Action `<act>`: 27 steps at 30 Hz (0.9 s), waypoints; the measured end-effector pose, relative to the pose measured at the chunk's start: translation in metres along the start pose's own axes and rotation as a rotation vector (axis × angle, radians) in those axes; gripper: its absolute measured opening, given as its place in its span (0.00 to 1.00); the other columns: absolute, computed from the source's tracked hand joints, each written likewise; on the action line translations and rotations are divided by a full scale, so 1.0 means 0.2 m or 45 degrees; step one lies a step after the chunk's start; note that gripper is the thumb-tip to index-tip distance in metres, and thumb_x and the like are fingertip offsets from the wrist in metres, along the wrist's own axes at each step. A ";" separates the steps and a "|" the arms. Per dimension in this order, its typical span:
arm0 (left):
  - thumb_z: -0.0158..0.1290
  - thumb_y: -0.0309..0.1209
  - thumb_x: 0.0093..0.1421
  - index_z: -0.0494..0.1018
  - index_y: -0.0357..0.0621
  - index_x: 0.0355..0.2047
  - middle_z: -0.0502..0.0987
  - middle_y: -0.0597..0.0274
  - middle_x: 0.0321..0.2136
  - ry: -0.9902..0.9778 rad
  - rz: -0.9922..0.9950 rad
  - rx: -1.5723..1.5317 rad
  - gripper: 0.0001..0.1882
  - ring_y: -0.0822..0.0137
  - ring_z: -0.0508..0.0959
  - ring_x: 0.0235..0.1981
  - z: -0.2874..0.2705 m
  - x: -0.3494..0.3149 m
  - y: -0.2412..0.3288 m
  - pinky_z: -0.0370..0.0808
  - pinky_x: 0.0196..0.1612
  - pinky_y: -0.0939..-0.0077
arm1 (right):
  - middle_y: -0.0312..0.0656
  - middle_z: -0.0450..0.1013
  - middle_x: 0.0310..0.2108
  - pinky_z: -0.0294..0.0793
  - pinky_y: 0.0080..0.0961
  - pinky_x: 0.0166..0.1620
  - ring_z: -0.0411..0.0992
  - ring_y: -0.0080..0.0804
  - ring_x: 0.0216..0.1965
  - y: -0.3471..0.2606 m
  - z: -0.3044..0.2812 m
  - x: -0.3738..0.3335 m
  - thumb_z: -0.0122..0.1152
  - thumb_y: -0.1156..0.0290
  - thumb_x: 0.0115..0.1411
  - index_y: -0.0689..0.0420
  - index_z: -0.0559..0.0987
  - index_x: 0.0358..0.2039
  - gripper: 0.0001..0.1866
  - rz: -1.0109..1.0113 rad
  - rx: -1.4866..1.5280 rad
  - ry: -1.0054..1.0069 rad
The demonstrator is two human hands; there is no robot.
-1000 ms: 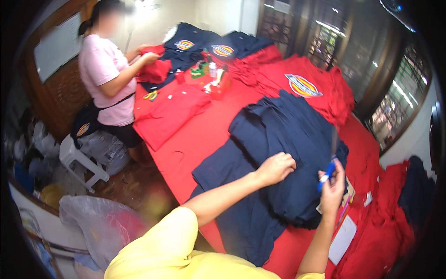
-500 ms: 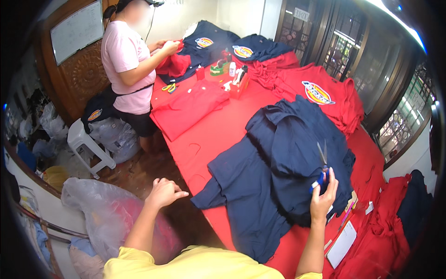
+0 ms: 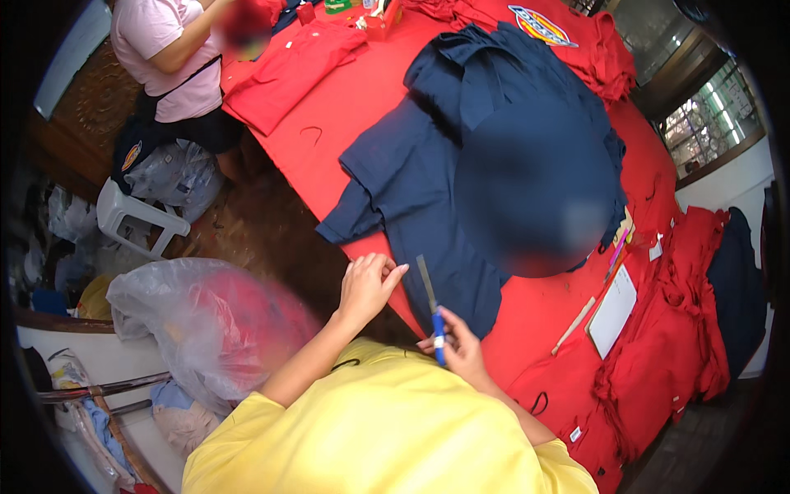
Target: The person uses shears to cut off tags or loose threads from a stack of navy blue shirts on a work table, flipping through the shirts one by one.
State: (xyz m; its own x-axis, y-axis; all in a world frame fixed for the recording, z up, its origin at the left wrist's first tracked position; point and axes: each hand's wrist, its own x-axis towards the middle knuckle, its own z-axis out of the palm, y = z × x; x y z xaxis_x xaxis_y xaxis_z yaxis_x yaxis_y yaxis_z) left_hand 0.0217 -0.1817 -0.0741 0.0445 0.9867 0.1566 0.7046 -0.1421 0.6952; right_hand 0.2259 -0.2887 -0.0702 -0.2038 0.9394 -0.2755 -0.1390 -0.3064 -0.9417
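- The right hand (image 3: 462, 350) is closed around the blue handle of a pair of scissors (image 3: 431, 306), whose grey blades point up and away from the person, toward the navy garment (image 3: 444, 165)
- The scissors are held over the near edge of the red-covered table (image 3: 370, 90), their tips just short of the navy garment's lower hem
- The left hand (image 3: 366, 286) hovers at the same table edge, just left of the scissors, fingers loosely curled and close together, holding nothing; whether it touches the cloth cannot be told
- The navy garment lies spread across the middle of the table, one sleeve hanging toward the near-left edge
- Right of the navy garment lie a white sheet of paper (image 3: 613, 310) and a thin stick-like ruler (image 3: 573, 325), with a heap of red garments (image 3: 666, 362) beyond them
- At the far-left corner of the table, another person in a pink shirt (image 3: 169, 49) bends over a flat red garment (image 3: 292, 70)
- Left of the table, a white plastic stool (image 3: 132, 218) stands on the floor, and a clear plastic bag (image 3: 210, 325) holding red cloth sits nearer the person
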 end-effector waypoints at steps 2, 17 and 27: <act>0.59 0.41 0.56 0.73 0.43 0.24 0.75 0.61 0.23 -0.017 0.020 0.131 0.15 0.59 0.75 0.29 0.00 0.00 0.03 0.68 0.37 0.64 | 0.45 0.66 0.45 0.76 0.29 0.49 0.76 0.35 0.42 -0.08 -0.05 -0.05 0.44 0.88 0.58 0.64 0.57 0.63 0.31 -0.061 -0.002 0.059; 0.49 0.37 0.66 0.62 0.34 0.58 0.70 0.55 0.55 -0.617 -0.736 -1.783 0.25 0.60 0.73 0.53 0.04 -0.10 0.34 0.69 0.58 0.60 | 0.45 0.68 0.42 0.76 0.29 0.48 0.75 0.37 0.44 -0.25 -0.37 -0.16 0.43 0.83 0.62 0.65 0.58 0.62 0.27 -0.481 -0.085 0.571; 0.39 0.51 0.68 0.67 0.43 0.54 0.76 0.57 0.48 -0.794 -0.828 -1.667 0.26 0.63 0.78 0.45 -0.05 0.22 0.12 0.72 0.50 0.66 | 0.46 0.67 0.49 0.73 0.25 0.51 0.74 0.32 0.47 -0.27 -0.30 -0.19 0.52 0.84 0.59 0.64 0.58 0.64 0.32 -0.354 -0.142 0.194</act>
State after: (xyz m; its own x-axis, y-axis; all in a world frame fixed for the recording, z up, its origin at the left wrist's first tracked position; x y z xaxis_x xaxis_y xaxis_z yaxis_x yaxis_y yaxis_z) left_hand 0.0348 -0.1422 -0.0433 0.4947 0.7335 -0.4661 -0.3371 0.6563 0.6751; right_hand 0.3000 -0.2992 -0.0203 -0.0249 0.9994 -0.0227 -0.0604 -0.0241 -0.9979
